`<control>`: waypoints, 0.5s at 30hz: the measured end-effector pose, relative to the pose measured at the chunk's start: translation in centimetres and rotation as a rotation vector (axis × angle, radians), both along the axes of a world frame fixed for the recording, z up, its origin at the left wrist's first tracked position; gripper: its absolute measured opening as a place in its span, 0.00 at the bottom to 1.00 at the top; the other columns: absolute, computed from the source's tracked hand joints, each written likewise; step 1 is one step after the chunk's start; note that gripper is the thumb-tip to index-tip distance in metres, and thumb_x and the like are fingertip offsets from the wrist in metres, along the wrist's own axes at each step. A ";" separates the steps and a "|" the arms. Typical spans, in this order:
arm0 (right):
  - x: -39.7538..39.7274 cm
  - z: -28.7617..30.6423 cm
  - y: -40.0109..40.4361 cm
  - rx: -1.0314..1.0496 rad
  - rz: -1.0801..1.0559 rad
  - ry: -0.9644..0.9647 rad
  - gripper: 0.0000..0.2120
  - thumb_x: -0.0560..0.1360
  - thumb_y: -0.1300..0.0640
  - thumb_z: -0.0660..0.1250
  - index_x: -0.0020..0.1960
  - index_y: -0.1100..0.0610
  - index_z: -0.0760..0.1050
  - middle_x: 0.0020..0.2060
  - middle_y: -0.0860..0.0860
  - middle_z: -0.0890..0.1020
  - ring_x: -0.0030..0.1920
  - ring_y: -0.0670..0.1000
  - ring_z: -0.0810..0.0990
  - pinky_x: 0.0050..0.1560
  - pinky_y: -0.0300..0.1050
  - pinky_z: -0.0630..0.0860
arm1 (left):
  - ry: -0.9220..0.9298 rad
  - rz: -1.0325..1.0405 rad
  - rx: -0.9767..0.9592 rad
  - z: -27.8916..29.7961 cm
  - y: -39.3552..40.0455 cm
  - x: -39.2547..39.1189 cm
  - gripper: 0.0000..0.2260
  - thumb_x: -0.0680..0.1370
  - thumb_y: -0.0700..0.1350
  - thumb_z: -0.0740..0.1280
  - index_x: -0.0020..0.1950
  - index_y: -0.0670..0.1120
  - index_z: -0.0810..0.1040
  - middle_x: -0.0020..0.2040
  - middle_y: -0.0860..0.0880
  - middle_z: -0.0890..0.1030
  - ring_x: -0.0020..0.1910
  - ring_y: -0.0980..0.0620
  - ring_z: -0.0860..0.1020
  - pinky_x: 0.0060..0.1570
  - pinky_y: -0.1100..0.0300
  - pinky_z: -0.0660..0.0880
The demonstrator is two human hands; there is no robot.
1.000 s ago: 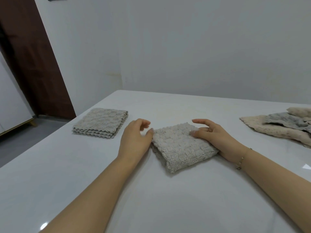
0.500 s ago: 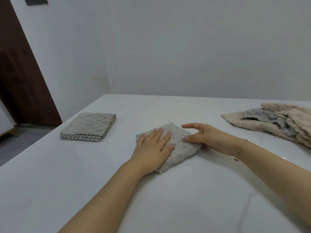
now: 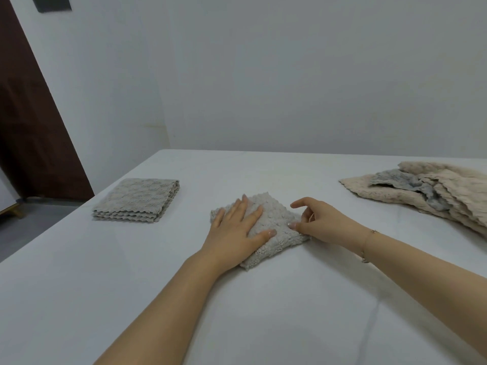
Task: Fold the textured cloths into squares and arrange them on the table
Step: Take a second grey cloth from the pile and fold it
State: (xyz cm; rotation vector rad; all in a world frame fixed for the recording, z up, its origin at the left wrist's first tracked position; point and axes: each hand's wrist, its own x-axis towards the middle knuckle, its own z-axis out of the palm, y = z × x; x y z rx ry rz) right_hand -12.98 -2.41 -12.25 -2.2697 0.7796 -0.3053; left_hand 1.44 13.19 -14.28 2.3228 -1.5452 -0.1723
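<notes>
Left hand (image 3: 237, 233) laid flat, fingers straight and spread, on folded cloth (image 3: 271, 233) at centre of frame; probably placed so to press the layers down and stop the fold from springing open. Right hand (image 3: 319, 222) at the cloth's right edge, fingers loosely curled, fingertips (image 3: 292, 225) touching that edge; whether the edge is pinched or only nudged cannot be told. Likely purpose: squaring the edge against the weight of the other hand.

Cloth rests on white worktop (image 3: 263, 312), turned corner-on to the viewer, already near square. Fold judged nearly complete; pressing and alignment in hand.

Finished stack (image 3: 137, 201) of folded cloths at left of frame, well apart from the hands, edges aligned. Loose pile (image 3: 427, 191) of unfolded beige and grey cloths at right of frame, running off the edge. Dark door (image 3: 31, 114) at upper left. Bare worktop between cloth and stack; nothing seen obstructing that path.
</notes>
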 end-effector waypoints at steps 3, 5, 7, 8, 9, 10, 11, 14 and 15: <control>0.5 1.5 0.3 -0.205 0.028 -0.107 0.21 0.75 0.58 0.67 0.67 0.51 0.69 0.62 0.49 0.74 0.54 0.47 0.75 0.49 0.34 0.69 | 0.167 0.120 -0.355 0.6 0.7 0.7 0.23 0.80 0.59 0.55 0.74 0.54 0.63 0.78 0.53 0.51 0.77 0.57 0.47 0.75 0.52 0.40; 1.3 2.9 1.0 -0.401 0.142 -0.155 0.18 0.79 0.56 0.63 0.69 0.51 0.70 0.70 0.45 0.69 0.67 0.45 0.68 0.63 0.35 0.63 | 0.285 0.265 -0.544 1.1 1.3 1.1 0.18 0.83 0.52 0.52 0.72 0.50 0.68 0.76 0.52 0.61 0.76 0.56 0.55 0.76 0.51 0.47; 3.0 3.5 2.0 -0.529 0.295 -0.052 0.19 0.81 0.52 0.56 0.71 0.52 0.68 0.74 0.45 0.63 0.74 0.45 0.59 0.70 0.37 0.53 | 0.280 0.338 -0.569 1.4 1.8 1.1 0.18 0.84 0.49 0.50 0.71 0.47 0.69 0.74 0.50 0.65 0.74 0.55 0.59 0.75 0.52 0.53; 3.9 3.2 2.4 -0.551 0.357 0.028 0.20 0.82 0.51 0.53 0.73 0.54 0.65 0.75 0.46 0.59 0.75 0.45 0.56 0.72 0.38 0.50 | 0.254 0.339 -0.523 1.4 1.8 0.7 0.19 0.84 0.49 0.50 0.72 0.46 0.67 0.75 0.49 0.64 0.75 0.54 0.59 0.75 0.52 0.53; 4.8 2.6 2.8 -0.557 0.403 0.107 0.22 0.83 0.50 0.51 0.75 0.55 0.61 0.76 0.48 0.56 0.76 0.47 0.53 0.73 0.40 0.47 | 0.219 0.325 -0.440 1.3 1.7 0.2 0.20 0.84 0.49 0.48 0.74 0.45 0.64 0.76 0.48 0.61 0.76 0.53 0.56 0.75 0.53 0.50; 5.4 1.9 2.9 -0.554 0.429 0.176 0.23 0.83 0.50 0.49 0.76 0.56 0.57 0.77 0.50 0.54 0.77 0.47 0.50 0.74 0.42 0.45 | 0.162 0.306 -0.326 1.1 1.5 -0.4 0.22 0.84 0.50 0.47 0.76 0.44 0.59 0.78 0.48 0.56 0.77 0.52 0.52 0.75 0.53 0.47; 5.8 1.0 3.0 -0.546 0.436 0.228 0.24 0.83 0.50 0.47 0.77 0.56 0.53 0.77 0.50 0.52 0.77 0.47 0.48 0.74 0.42 0.44 | 0.088 0.291 -0.203 0.7 1.2 -1.0 0.23 0.84 0.50 0.45 0.77 0.44 0.54 0.79 0.48 0.51 0.77 0.52 0.48 0.75 0.51 0.45; 6.0 -1.2 2.5 -0.544 0.421 0.250 0.24 0.84 0.50 0.44 0.78 0.55 0.45 0.78 0.48 0.48 0.77 0.45 0.44 0.75 0.43 0.42 | -0.041 0.311 0.026 -0.5 0.7 -2.0 0.25 0.83 0.51 0.41 0.78 0.43 0.42 0.79 0.47 0.40 0.77 0.52 0.39 0.75 0.47 0.40; 6.1 -1.4 2.4 -0.554 0.421 0.243 0.24 0.84 0.50 0.44 0.78 0.55 0.45 0.78 0.48 0.48 0.77 0.45 0.44 0.76 0.43 0.42 | -0.044 0.320 0.050 -0.6 0.6 -2.0 0.26 0.83 0.51 0.41 0.78 0.43 0.40 0.78 0.47 0.39 0.77 0.52 0.38 0.75 0.46 0.40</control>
